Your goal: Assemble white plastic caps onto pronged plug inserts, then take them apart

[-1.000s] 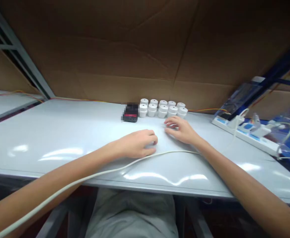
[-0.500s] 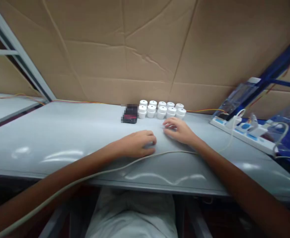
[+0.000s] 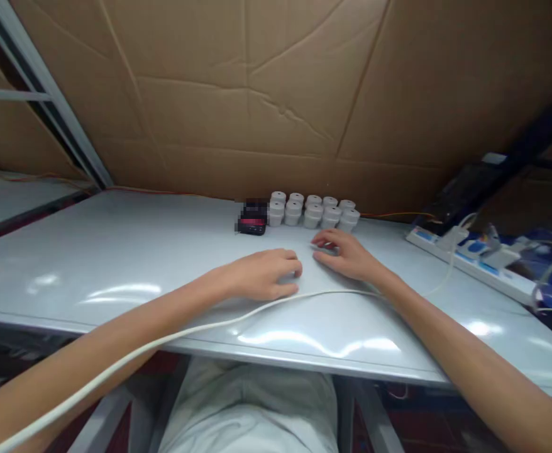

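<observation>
My left hand (image 3: 267,274) rests on the grey-white table (image 3: 172,251), its fingers bent and its thumb apart from them, holding nothing. To its right, my right hand (image 3: 344,253) also lies on the table with curved fingers and a gap between thumb and fingers. Nothing shows in that gap. Just beyond my right hand stand two rows of small white round containers (image 3: 313,217) with a dark dot on each top. A black phone-like device (image 3: 252,226), partly pixelated, lies at the left end of these rows. A white cable (image 3: 238,319) crosses in front of both hands.
A white power strip (image 3: 478,264) with plugs and wires lies at the table's right side. Brown cardboard (image 3: 257,126) forms the back wall. A grey metal frame (image 3: 63,113) rises at the left. Thin red and yellow wires (image 3: 398,214) run along the back edge.
The view has shifted slightly, moving the scene a little to the right, and the brightness differs. My right hand's thumb and fingers look slightly farther apart. The containers and device stay in place.
</observation>
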A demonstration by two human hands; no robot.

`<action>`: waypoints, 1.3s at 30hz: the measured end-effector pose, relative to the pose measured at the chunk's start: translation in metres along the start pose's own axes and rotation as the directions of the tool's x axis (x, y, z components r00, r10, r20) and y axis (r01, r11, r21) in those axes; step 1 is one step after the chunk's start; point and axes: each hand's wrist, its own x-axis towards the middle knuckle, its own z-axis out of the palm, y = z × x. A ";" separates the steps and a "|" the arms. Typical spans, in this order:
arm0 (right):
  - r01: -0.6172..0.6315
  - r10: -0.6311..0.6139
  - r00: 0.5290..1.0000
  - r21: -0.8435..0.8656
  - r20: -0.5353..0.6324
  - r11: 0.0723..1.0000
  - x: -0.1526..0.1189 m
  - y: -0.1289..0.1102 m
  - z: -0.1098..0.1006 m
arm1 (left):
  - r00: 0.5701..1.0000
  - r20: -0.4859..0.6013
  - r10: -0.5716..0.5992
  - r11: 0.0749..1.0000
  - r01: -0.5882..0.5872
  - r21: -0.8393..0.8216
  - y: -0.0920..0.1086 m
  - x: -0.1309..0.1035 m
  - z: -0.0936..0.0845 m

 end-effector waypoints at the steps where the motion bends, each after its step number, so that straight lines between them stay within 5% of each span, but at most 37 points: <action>1: -0.002 0.002 1.000 0.000 -0.004 1.000 0.000 0.000 0.000 | 1.000 0.004 -0.004 1.000 0.004 -0.001 0.000 0.000 0.000; 39: -0.017 0.019 0.998 -0.039 0.055 0.999 -0.001 -0.003 -0.003 | 1.000 0.023 -0.016 1.000 0.015 0.009 0.002 0.000 -0.002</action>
